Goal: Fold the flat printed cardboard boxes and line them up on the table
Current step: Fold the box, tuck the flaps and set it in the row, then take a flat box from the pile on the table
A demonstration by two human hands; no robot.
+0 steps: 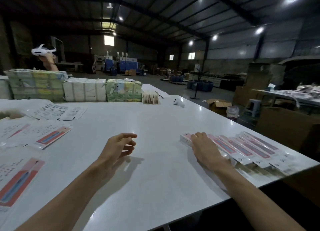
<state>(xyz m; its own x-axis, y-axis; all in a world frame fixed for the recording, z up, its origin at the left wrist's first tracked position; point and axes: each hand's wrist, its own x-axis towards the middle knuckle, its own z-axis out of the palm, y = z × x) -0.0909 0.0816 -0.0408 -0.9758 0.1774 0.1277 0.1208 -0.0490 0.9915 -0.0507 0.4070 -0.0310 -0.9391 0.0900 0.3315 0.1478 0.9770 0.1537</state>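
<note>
Left hand (119, 147) over mid tabletop (155, 118), fingers (129, 136) loosely curled, holding nothing. Right hand (205, 147) lies flat on the end box (184, 138) of the folded boxes row (251, 149), fingers straight, nothing gripped. Row runs along the right tabletop edge, boxes side by side. Flat printed boxes (52, 137) lie spread along the left edge.

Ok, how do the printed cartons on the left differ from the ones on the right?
The flat pink-and-white printed cardboard sheets lie unfolded, loosely spread; the folded pink-and-white cardboard boxes sit packed side by side. Only the boxes are touched, by the right hand. Both show pink print.
</note>
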